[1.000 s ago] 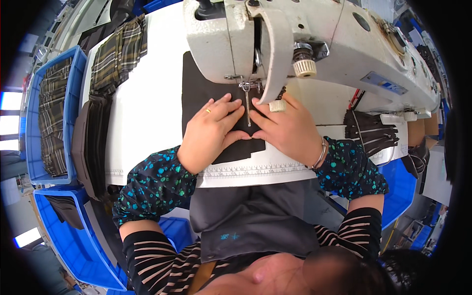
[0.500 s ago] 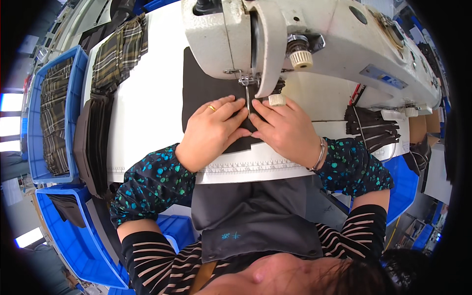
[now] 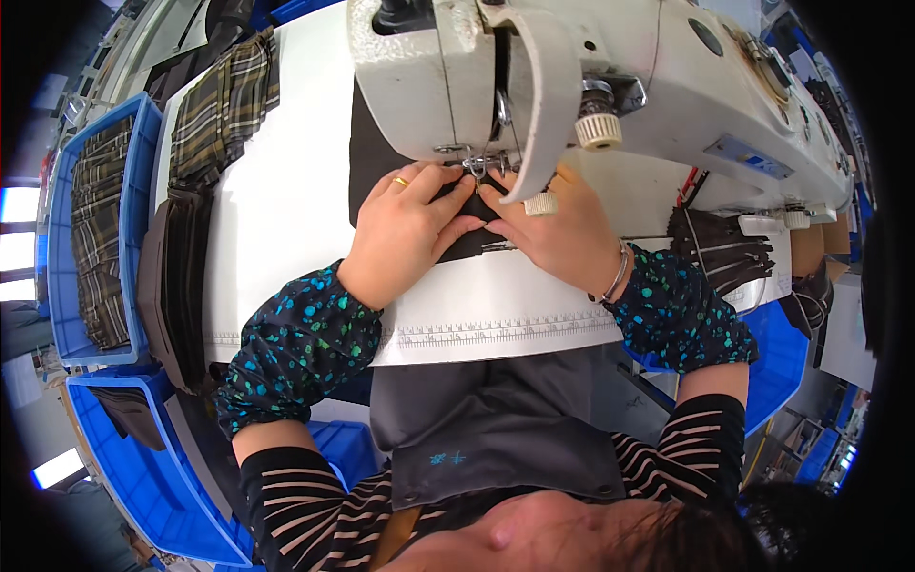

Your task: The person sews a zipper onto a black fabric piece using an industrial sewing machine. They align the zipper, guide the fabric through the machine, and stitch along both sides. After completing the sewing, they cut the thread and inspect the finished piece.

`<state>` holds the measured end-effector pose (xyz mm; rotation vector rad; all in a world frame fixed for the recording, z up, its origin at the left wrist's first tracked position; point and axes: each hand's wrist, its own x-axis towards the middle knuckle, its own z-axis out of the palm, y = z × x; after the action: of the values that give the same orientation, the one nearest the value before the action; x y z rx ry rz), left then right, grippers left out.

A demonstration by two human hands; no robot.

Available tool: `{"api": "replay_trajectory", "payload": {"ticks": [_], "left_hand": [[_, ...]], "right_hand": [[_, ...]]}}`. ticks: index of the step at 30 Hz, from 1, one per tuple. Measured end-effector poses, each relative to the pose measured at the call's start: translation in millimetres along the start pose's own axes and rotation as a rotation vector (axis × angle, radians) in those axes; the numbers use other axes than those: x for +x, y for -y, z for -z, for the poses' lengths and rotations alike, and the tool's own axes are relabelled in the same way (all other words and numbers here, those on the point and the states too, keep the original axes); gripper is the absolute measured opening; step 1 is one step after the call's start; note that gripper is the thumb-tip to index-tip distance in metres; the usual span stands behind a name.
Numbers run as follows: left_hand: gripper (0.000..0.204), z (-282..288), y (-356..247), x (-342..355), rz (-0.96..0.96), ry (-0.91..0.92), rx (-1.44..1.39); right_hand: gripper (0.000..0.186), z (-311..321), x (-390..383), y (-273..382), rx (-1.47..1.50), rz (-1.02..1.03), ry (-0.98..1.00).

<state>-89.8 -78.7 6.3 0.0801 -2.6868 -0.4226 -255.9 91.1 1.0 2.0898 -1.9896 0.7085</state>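
I see a plain dark grey apron (image 3: 515, 467) on the person, with small blue-green stitching (image 3: 446, 459) on its chest panel and a round dark snap (image 3: 412, 493) near the corner left of that. A black shirt with pale beige stripes (image 3: 295, 486) shows on both sides of the apron. Left and right beyond the apron, I make out gathered dark sleeve covers (image 3: 300, 348) speckled turquoise and green. Past the apron, the left hand (image 3: 408, 224) wears a gold ring (image 3: 401, 181); the right hand (image 3: 562, 224) has a silvery bracelet (image 3: 618, 276) at its wrist.

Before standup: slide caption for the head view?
Left hand and right hand on dark cloth at a sewing machine, plaid cloth to the left.
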Motion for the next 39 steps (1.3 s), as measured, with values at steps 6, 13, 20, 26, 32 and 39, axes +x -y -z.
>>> {"api": "replay_trajectory", "payload": {"ticks": [6, 13, 20, 26, 32, 39], "left_hand": [[0.041, -1, -10, -11, -0.007, -0.008, 0.016], [0.04, 0, -5, -2, -0.013, -0.014, 0.034], [0.038, -3, -2, 1, -0.016, -0.03, 0.014], [0.039, -4, -1, -1, -0.002, -0.006, 0.058], [0.039, -6, -7, -7, -0.002, -0.019, 0.126], [0.039, -3, -8, -5, -0.017, -0.03, 0.115]], "right_hand": [[0.015, -1, -4, 10, -0.031, 0.008, -0.053], [0.02, -5, 0, 0, -0.035, -0.013, -0.034], [0.021, -5, 2, -2, -0.021, -0.018, -0.059], [0.022, -7, 1, -6, 0.02, -0.029, -0.04], [0.02, -2, 1, -12, 0.606, -0.27, -0.054], [0.022, -1, -6, -24, 0.421, -0.162, -0.086]]}}
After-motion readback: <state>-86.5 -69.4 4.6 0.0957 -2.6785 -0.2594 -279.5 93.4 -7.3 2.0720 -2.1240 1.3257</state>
